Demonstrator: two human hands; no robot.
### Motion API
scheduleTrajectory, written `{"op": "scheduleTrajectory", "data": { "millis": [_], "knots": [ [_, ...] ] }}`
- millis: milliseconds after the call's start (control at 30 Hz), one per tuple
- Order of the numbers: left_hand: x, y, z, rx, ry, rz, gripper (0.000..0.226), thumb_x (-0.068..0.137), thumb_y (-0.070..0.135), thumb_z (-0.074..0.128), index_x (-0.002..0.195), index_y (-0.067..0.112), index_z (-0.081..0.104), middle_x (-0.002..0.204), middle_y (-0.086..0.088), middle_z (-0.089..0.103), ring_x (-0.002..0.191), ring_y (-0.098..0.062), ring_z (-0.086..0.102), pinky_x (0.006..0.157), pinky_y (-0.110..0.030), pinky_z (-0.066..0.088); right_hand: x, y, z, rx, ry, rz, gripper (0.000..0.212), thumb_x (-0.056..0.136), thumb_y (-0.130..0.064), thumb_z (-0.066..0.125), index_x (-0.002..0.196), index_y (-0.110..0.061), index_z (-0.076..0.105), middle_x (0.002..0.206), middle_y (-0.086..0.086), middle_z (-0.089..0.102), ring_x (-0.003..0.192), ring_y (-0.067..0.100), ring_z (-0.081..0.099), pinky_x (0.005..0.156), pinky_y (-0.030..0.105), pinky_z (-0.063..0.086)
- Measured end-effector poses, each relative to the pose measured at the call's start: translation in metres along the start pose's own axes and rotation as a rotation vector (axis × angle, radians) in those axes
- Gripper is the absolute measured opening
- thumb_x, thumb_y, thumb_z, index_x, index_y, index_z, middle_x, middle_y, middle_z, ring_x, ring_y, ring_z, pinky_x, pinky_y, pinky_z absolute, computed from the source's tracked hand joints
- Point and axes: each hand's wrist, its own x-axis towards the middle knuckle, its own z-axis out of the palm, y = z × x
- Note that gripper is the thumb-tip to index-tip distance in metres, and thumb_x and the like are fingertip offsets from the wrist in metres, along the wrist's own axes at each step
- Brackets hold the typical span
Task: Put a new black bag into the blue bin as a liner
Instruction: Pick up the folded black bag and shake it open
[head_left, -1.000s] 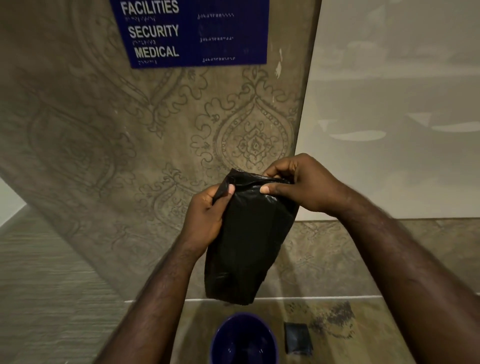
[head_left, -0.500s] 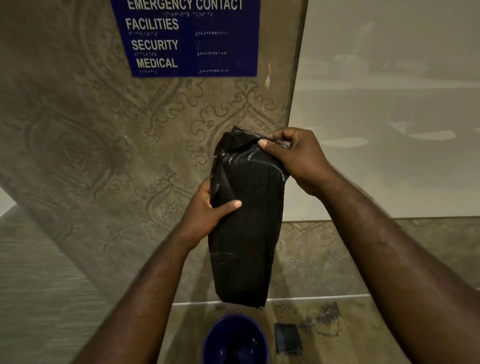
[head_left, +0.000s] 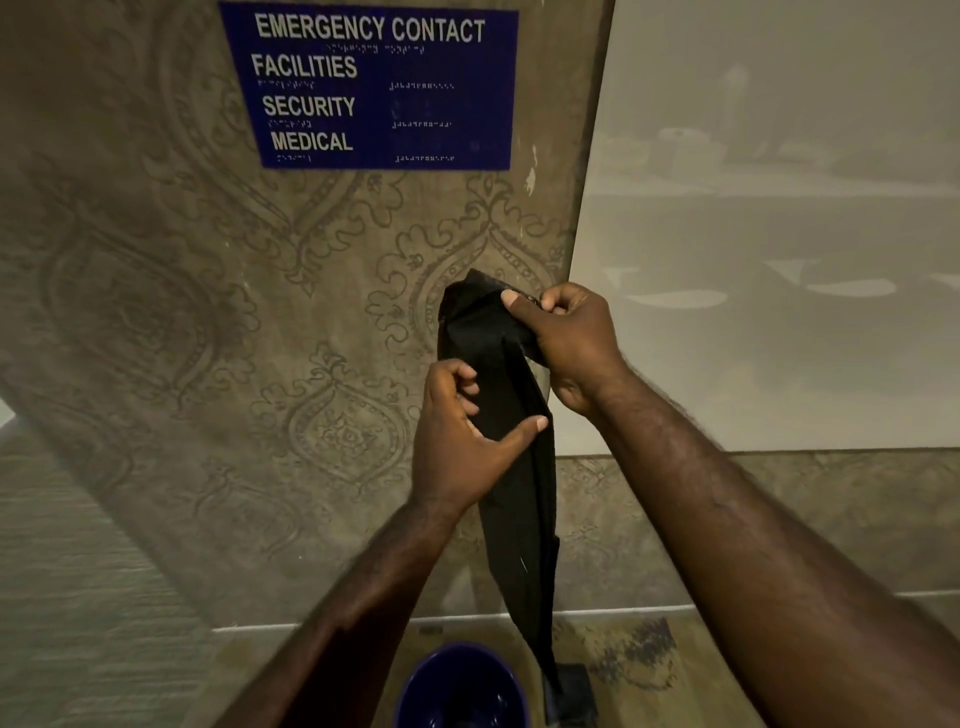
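A black plastic bag (head_left: 519, 519) hangs in a long narrow strip in front of the wall, its lower tip just above the floor. My right hand (head_left: 566, 338) pinches the bag's top edge between thumb and fingers. Lower down, my left hand (head_left: 457, 436) holds the bag's middle, thumb across its front. The blue bin (head_left: 462, 686) stands on the floor directly below, its dark round mouth open upward at the bottom edge of the view.
A patterned beige wall with a blue emergency contact sign (head_left: 369, 85) rises straight ahead. A frosted pale panel (head_left: 779, 234) fills the right. A small folded black item (head_left: 574, 693) lies on the floor right of the bin.
The bag has stretched from a wide folded bundle into a longer, narrower strip. My left hand moved from the top edge down to the bag's middle; the right hand keeps the top.
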Motion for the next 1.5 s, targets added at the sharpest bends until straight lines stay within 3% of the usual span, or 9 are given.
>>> {"op": "scheduleTrajectory", "data": {
  "millis": [100, 267, 400, 567, 667, 867, 1033, 1333, 1500],
  "knots": [
    [-0.006, -0.004, 0.008, 0.101, 0.032, -0.078, 0.091, 0.054, 0.056, 0.079, 0.127, 0.035, 0.03, 0.107, 0.009, 0.045, 0.084, 0.0, 0.05, 0.064, -0.021, 0.051, -0.001, -0.009, 0.003, 0.09, -0.017, 0.046, 0.034, 0.079, -0.008, 0.076, 0.067, -0.016, 0.045, 0.081, 0.015, 0.053, 0.078, 0.026, 0.058, 0.061, 0.032, 0.051],
    [-0.002, -0.005, 0.01, 0.167, 0.1, -0.162, 0.086, 0.062, 0.047, 0.077, 0.132, 0.033, 0.028, 0.11, 0.011, 0.046, 0.093, -0.01, 0.055, 0.078, -0.04, 0.056, -0.002, -0.027, 0.006, 0.171, 0.012, 0.053, 0.033, 0.081, -0.004, 0.073, 0.065, -0.015, 0.047, 0.086, 0.017, 0.058, 0.083, 0.028, 0.064, 0.07, 0.036, 0.056],
    [0.003, 0.007, 0.012, 0.18, 0.179, -0.081, 0.083, 0.059, 0.058, 0.074, 0.125, 0.028, 0.034, 0.112, 0.015, 0.04, 0.101, -0.009, 0.053, 0.082, -0.038, 0.055, -0.003, -0.038, 0.004, 0.216, -0.022, 0.052, 0.03, 0.082, 0.0, 0.071, 0.066, -0.014, 0.049, 0.082, 0.014, 0.061, 0.079, 0.025, 0.067, 0.072, 0.04, 0.058],
    [0.01, 0.014, 0.014, 0.113, 0.263, -0.066, 0.069, 0.066, 0.047, 0.073, 0.121, 0.025, 0.038, 0.112, 0.011, 0.042, 0.095, -0.011, 0.052, 0.084, -0.045, 0.052, -0.008, -0.042, 0.0, 0.166, -0.111, 0.035, 0.015, 0.081, 0.002, 0.071, 0.076, -0.009, 0.063, 0.087, 0.013, 0.068, 0.087, 0.025, 0.07, 0.078, 0.04, 0.058],
    [0.011, 0.015, 0.012, 0.034, 0.256, 0.036, 0.074, 0.066, 0.053, 0.075, 0.122, 0.018, 0.041, 0.117, 0.003, 0.046, 0.098, -0.012, 0.052, 0.083, -0.034, 0.053, -0.008, -0.039, -0.005, 0.078, -0.08, -0.012, 0.008, 0.077, -0.002, 0.075, 0.083, -0.006, 0.07, 0.088, 0.009, 0.073, 0.089, 0.022, 0.071, 0.079, 0.036, 0.059],
    [0.008, 0.015, 0.01, -0.061, 0.26, 0.113, 0.06, 0.077, 0.053, 0.066, 0.118, 0.013, 0.048, 0.115, 0.0, 0.048, 0.097, -0.017, 0.053, 0.081, -0.027, 0.05, -0.01, -0.032, -0.011, -0.033, -0.123, -0.025, 0.035, 0.061, -0.004, 0.087, 0.092, -0.007, 0.071, 0.1, 0.012, 0.072, 0.09, 0.023, 0.072, 0.065, 0.026, 0.057],
    [0.01, 0.017, 0.007, -0.095, 0.28, 0.079, 0.05, 0.084, 0.048, 0.057, 0.116, 0.01, 0.05, 0.111, 0.005, 0.046, 0.094, -0.015, 0.053, 0.078, -0.026, 0.048, -0.013, -0.028, -0.014, -0.028, -0.236, 0.008, 0.047, 0.064, 0.016, 0.077, 0.104, -0.008, 0.068, 0.108, 0.018, 0.066, 0.097, 0.032, 0.068, 0.07, 0.032, 0.061],
    [0.014, 0.013, 0.006, -0.081, 0.21, 0.074, 0.027, 0.09, 0.031, 0.061, 0.108, 0.011, 0.064, 0.101, 0.001, 0.063, 0.087, -0.01, 0.06, 0.073, -0.009, 0.045, -0.016, -0.021, -0.016, -0.11, -0.342, -0.064, 0.057, 0.075, 0.024, 0.061, 0.12, -0.01, 0.059, 0.119, 0.012, 0.059, 0.093, 0.023, 0.067, 0.076, 0.032, 0.06],
    [0.017, 0.012, 0.004, -0.149, 0.2, 0.011, 0.006, 0.089, 0.02, 0.065, 0.092, 0.018, 0.07, 0.082, 0.01, 0.067, 0.078, -0.008, 0.064, 0.067, -0.02, 0.052, -0.012, -0.009, -0.021, -0.134, -0.293, -0.094, 0.061, 0.079, 0.017, 0.062, 0.126, -0.019, 0.048, 0.116, 0.007, 0.056, 0.105, 0.028, 0.064, 0.082, 0.042, 0.059]
  ]
}}
